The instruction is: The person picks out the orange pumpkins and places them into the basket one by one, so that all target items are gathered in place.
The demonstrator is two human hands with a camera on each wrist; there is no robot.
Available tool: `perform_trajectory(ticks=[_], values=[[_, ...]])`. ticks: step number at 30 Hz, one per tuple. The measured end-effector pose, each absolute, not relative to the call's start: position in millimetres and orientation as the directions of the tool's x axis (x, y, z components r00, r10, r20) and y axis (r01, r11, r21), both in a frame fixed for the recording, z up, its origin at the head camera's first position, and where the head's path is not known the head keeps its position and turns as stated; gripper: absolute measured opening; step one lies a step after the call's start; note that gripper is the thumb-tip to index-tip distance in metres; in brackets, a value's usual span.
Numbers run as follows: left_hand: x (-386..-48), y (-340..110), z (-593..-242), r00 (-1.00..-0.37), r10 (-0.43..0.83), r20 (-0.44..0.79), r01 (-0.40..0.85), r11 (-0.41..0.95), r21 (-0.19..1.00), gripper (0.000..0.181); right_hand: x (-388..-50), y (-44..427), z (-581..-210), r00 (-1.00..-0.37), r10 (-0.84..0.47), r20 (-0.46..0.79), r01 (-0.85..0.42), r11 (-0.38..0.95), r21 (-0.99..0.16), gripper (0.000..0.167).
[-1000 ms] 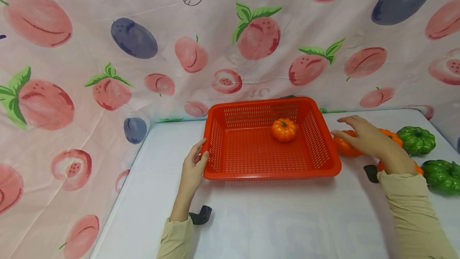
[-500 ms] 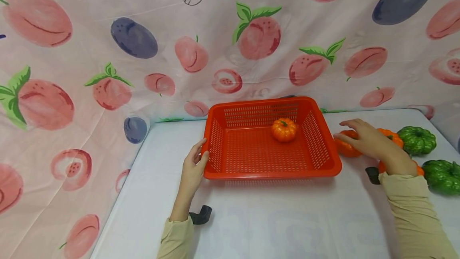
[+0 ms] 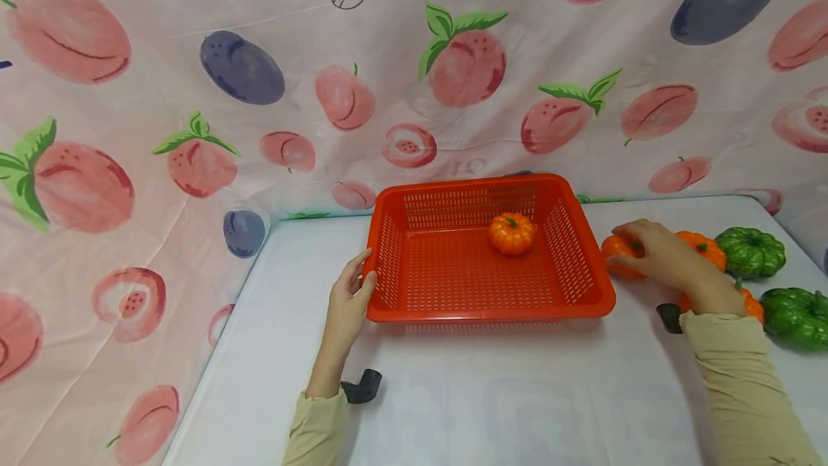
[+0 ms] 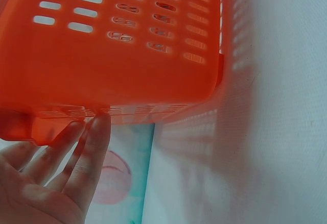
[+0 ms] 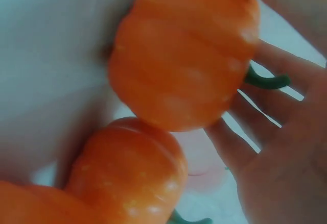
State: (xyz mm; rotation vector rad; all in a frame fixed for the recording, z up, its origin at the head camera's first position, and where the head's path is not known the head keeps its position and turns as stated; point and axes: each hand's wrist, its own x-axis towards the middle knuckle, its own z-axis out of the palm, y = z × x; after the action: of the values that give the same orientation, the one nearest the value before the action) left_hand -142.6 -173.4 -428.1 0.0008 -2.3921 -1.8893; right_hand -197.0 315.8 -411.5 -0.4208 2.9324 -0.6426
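Note:
An orange-red plastic basket (image 3: 481, 316) with slotted walls rests on the white table, and one small orange pumpkin (image 3: 511, 234) lies inside it towards the back right. My left hand (image 3: 348, 300) touches the basket's left side; in the left wrist view its nearly straight fingers (image 4: 94, 147) lie against the outside below the rim. Just right of the basket, my right hand (image 3: 663, 257) grips another orange pumpkin (image 5: 186, 55) from above, thumb and fingers around its stem end. Part of that pumpkin is hidden under the hand in the head view.
Two more orange pumpkins (image 3: 705, 249) lie beneath and beyond the right forearm, one partly covered. At the far right are two green pumpkins (image 3: 750, 252). Fruit-printed cloth (image 3: 466, 128) rises behind the table and along its left side.
My right hand has come lower over the orange pumpkin beside the basket, and its thumb and fingers have drawn in around it. The left hand and the basket stay put.

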Motion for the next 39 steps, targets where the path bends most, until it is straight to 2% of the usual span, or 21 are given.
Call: perform_trajectory(ticks=[12,33,39], values=[[-144,-173,-428,-0.995,-0.063,0.081,0.064,0.238,0.969,0.044,-200,317,-416,-0.957,-0.288,-0.032,-0.243,0.86,-0.449,0.06],[-141,-173,-428,-0.995,-0.061,0.073,0.056,0.249,0.967,0.046,-199,311,-410,-0.958,-0.284,-0.048,-0.235,0.867,-0.44,0.068],[-141,-173,-427,-0.995,-0.059,0.074,0.058,0.247,0.967,0.046,-197,309,-405,-0.956,-0.295,-0.002,-0.264,0.859,-0.438,0.063]])
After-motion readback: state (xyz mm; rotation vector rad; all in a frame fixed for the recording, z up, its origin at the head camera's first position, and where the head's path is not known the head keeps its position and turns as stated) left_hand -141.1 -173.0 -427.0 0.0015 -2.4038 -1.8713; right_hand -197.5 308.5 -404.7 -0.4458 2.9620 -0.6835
